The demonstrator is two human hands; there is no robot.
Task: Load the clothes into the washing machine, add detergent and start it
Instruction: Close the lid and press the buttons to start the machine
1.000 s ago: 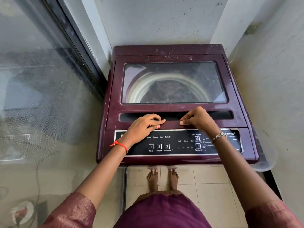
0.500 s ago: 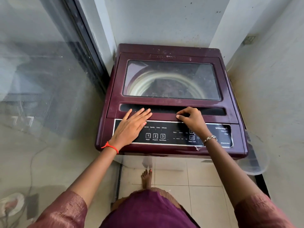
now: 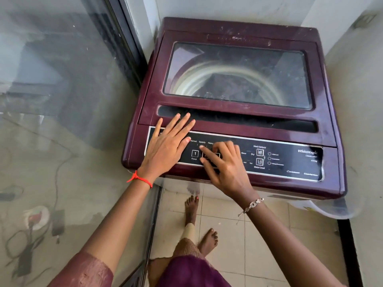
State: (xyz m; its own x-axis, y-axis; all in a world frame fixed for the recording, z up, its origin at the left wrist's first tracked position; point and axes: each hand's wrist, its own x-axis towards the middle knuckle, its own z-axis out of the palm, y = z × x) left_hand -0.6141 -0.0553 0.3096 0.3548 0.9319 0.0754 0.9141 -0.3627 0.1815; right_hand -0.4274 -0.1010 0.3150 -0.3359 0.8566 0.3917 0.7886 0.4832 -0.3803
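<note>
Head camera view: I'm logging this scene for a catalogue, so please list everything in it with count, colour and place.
washing machine: one, maroon, in the corner, lid shut
lid window: one, clear, drum visible beneath
control panel: one, black, front edge of the machine
glass door: one, reflective, left of the machine
floor tiles: cream, below the machine
plastic tub: one, translucent, lower right of the machine
left hand: flat on the panel's left end, red thread at the wrist
right hand: fingers on the panel buttons, silver bracelet
feet: two, bare, on the tiles

The left hand (image 3: 165,146) lies flat on the washing machine (image 3: 238,27) control panel (image 3: 290,160); just beside it, the right hand (image 3: 226,166) covers the buttons with spread fingers.
</note>
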